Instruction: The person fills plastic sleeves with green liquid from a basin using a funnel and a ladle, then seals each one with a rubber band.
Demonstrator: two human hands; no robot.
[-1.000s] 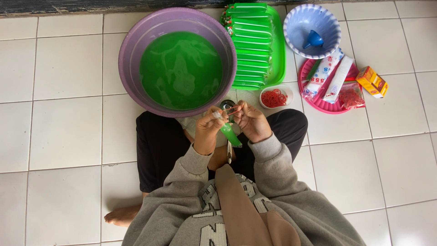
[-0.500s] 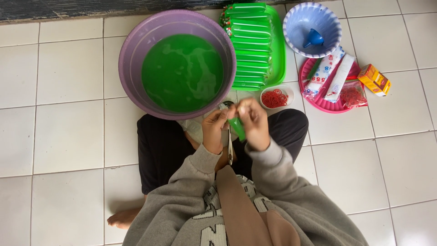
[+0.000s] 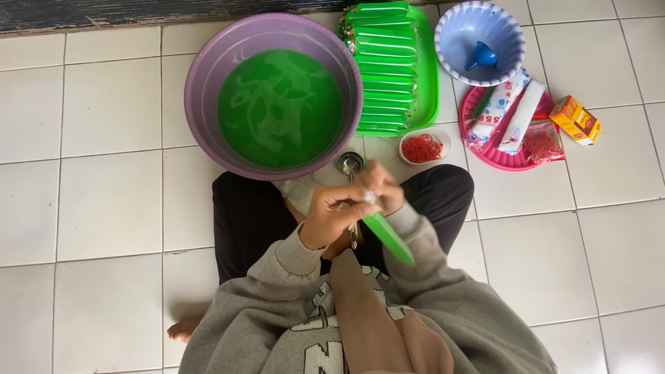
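A slim, clear plastic tube bag filled with green liquid [image 3: 389, 237] sat above the person's lap, its top pinched shut between the closed fingers of the left hand [image 3: 331, 218] and the right hand [image 3: 382, 188], both clamped on its neck. Just beyond lay a metal ladle [image 3: 350, 164], a wide purple plastic basin of green liquid [image 3: 280, 104], a green tray of filled bags [image 3: 395, 66] and a small white dish of red rubber bands [image 3: 422, 147]. A slackened pinch would probably let liquid spill onto the black trousers [image 3: 246, 215].
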